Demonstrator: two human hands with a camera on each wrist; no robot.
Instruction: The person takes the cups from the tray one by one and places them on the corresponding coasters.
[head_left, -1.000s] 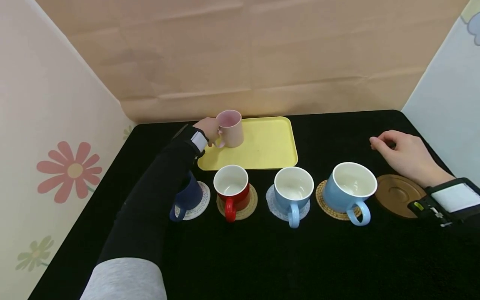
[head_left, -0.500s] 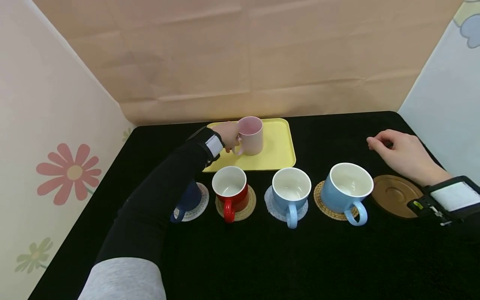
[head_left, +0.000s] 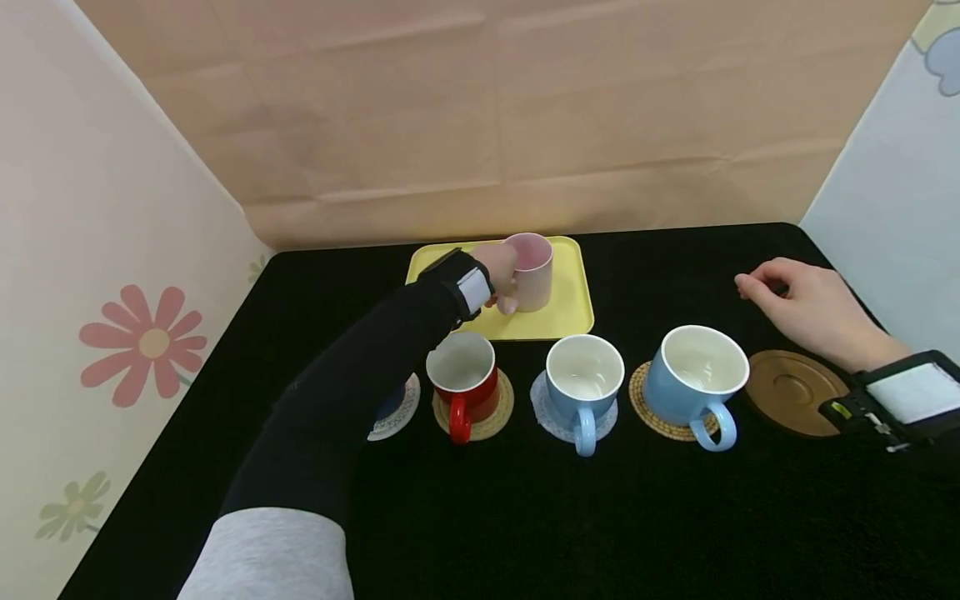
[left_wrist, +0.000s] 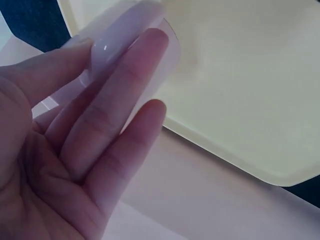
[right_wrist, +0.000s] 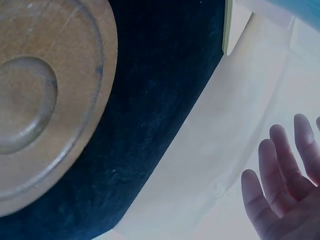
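Note:
In the head view my left hand [head_left: 495, 265] grips a pink mug [head_left: 536, 283] by its handle over the yellow tray [head_left: 576, 296]. The left wrist view shows thumb and fingers pinching the glossy handle [left_wrist: 127, 32], while the outer fingers extend past it. My right hand [head_left: 813, 310] holds nothing, its fingers loosely bent above the black table beyond a round brown wooden coaster [head_left: 795, 390]. From the right wrist, that right hand [right_wrist: 285, 185] has its fingertips spread apart.
Along the front stand a red mug [head_left: 480, 396], a light blue mug [head_left: 566, 398] and a larger blue mug [head_left: 678, 400], each on a round coaster. My left sleeve mostly hides a navy mug [head_left: 388, 406] on a patterned coaster. Brown paper [head_left: 487, 125] hangs behind the table.
My left hand has carried the pink mug rightward across the yellow tray, from its left part toward its right. The sleeve now covers more of the navy mug. My right hand has stayed in place.

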